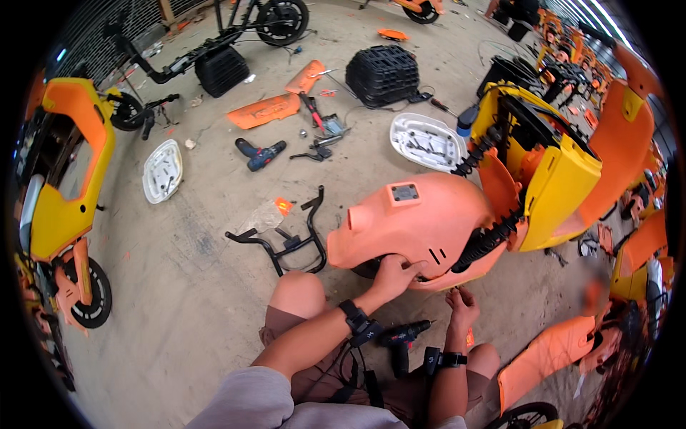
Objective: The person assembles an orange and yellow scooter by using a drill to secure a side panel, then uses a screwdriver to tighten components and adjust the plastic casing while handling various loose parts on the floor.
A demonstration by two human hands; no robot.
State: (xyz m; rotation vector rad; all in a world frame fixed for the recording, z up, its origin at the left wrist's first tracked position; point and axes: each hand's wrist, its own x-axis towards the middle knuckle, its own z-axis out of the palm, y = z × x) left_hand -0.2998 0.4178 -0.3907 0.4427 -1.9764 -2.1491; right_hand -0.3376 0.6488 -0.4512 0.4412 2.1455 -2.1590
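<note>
Knees bent, the person crouches on the concrete floor (179, 300) with a drill (401, 336) lying between the legs, close to both hands, likely for quick reach. Largest before them is the scooter (543, 171), yellow and orange, its orange fender (414, 222) tipped toward the camera so the underside can be got at. The left hand (393, 275) is clamped on the fender's lower edge, seemingly steadying it. The right hand (463, 304) sits just beside, under the same edge, fingers pinched together; whether they hold a small fastener I cannot tell. Left of the fender lies a black rack (286, 239). Farther off are a white panel (427, 141), a second drill (261, 154) and loose orange covers (264, 111).
</note>
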